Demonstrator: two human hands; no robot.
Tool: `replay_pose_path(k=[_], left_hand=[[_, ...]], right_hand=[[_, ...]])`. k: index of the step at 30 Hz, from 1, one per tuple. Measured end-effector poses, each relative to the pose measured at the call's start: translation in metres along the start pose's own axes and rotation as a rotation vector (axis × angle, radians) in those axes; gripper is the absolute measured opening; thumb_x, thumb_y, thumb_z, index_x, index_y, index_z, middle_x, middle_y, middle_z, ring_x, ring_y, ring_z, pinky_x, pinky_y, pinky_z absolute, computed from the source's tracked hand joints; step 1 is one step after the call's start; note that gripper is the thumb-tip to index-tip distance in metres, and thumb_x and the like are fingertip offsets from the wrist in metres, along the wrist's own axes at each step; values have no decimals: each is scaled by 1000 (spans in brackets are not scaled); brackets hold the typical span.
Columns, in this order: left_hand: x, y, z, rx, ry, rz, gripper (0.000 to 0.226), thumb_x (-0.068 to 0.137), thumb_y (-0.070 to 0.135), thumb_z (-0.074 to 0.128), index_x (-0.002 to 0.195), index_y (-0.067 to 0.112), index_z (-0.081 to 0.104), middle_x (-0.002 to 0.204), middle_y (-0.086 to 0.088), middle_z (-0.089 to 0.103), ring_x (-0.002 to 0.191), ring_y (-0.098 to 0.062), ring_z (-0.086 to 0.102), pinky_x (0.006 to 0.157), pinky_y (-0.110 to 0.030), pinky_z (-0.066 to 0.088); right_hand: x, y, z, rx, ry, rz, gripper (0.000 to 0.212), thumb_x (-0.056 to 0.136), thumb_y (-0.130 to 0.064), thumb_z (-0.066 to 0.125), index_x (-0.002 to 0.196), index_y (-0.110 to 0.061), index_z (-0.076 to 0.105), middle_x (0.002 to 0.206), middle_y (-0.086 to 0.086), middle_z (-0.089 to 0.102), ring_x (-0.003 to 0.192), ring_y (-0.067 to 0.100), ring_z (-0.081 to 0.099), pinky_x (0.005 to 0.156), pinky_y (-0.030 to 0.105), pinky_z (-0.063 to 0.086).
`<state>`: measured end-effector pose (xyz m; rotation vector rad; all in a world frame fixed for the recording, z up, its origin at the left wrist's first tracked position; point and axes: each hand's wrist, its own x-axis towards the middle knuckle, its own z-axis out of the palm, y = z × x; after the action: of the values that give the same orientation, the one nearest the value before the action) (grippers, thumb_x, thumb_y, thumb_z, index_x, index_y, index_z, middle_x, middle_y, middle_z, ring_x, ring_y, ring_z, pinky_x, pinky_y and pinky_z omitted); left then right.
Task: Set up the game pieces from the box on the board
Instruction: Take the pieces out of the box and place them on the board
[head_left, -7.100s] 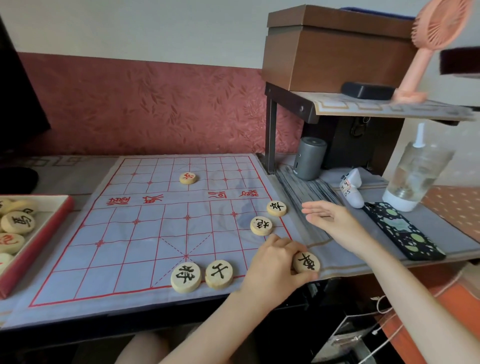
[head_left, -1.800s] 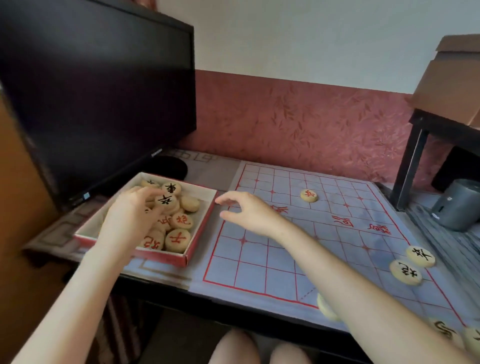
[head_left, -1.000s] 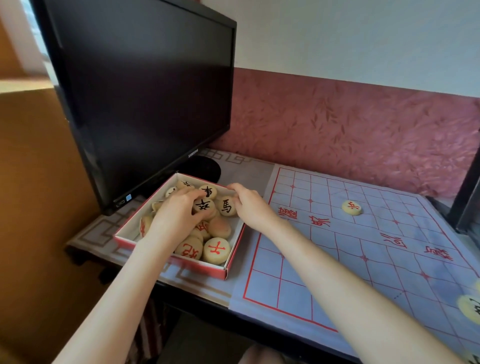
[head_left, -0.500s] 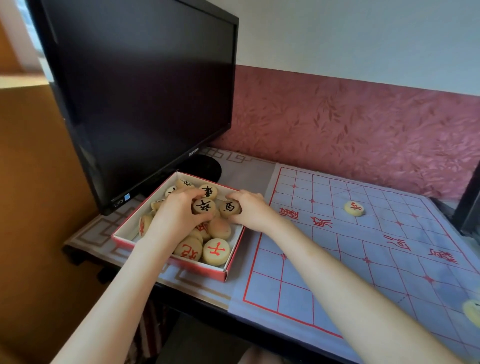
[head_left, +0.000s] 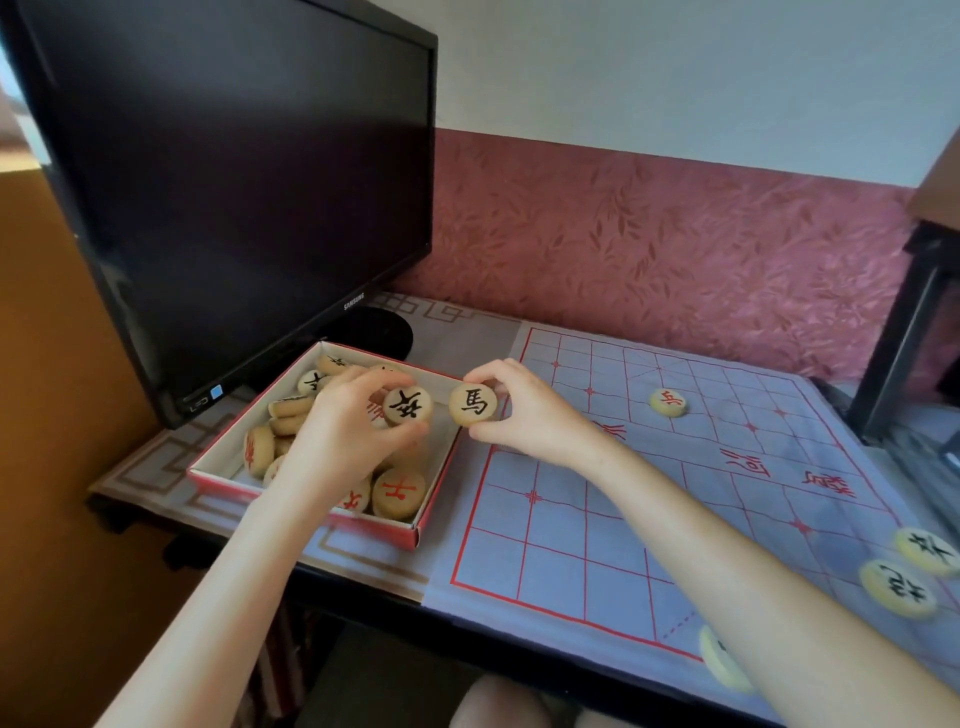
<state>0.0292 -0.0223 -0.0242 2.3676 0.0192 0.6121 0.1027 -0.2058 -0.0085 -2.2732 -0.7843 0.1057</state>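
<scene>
Fingers of the left hand (head_left: 343, 436) are pinching a black-marked piece (head_left: 408, 406) above the box (head_left: 376, 531), the right hand (head_left: 524, 415) a horse piece (head_left: 472, 404) over its right wall; keeping firm edge grips is advisable

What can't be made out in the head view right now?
Head view only:
- Pieces in the box: several hidden under the left hand; count unknown.
- Xiangqi piece at the near edge of the board: half covered by the right forearm; character unreadable.
- Board's right side: cut off by the frame edge.
</scene>
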Motion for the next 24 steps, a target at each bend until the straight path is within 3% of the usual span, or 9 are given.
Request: replay_pose_path(k=[4, 8, 11, 17, 24], left_hand=[[-17, 20, -1, -41, -63, 2, 42, 73, 28, 75, 113, 26, 62, 104, 8, 56, 94, -5, 50, 71, -4, 35], [-33, 34, 3, -50, -98, 18, 43, 70, 30, 77, 111, 27, 63, 103, 10, 56, 96, -6, 50, 75, -16, 35], [-45, 37, 5, -65, -124, 39, 43, 70, 33, 76, 111, 30, 62, 104, 11, 56, 96, -6, 50, 73, -10, 35], [-57, 40, 5, -52, -127, 41, 42, 72, 31, 75, 112, 30, 61, 100, 10, 53, 87, 7, 47, 62, -4, 38], [-58, 41, 9, -28, -141, 50, 43, 73, 33, 74, 114, 31, 60, 105, 10, 56, 93, -2, 48, 71, -7, 33]], right_hand=[[-29, 5, -14, 25, -13, 51, 48, 74, -17, 75, 117, -21, 54, 118, -2, 56, 106, 7, 52, 89, 21, 39], [-61, 10, -23, 23, 6, 95, 48, 74, -18, 76, 117, -22, 55, 113, -6, 59, 106, 6, 52, 88, 19, 38], [-88, 9, -23, 25, -31, 110, 46, 73, -23, 78, 113, -25, 56, 107, -11, 59, 104, 3, 52, 85, 14, 37], [-136, 6, -1, -43, -180, 121, 47, 72, -36, 76, 113, -37, 53, 113, -15, 45, 111, -1, 43, 97, 24, 36], [-141, 6, 15, -134, -177, 62, 51, 73, -42, 74, 117, -31, 51, 112, -12, 44, 116, 7, 29, 98, 32, 33]])
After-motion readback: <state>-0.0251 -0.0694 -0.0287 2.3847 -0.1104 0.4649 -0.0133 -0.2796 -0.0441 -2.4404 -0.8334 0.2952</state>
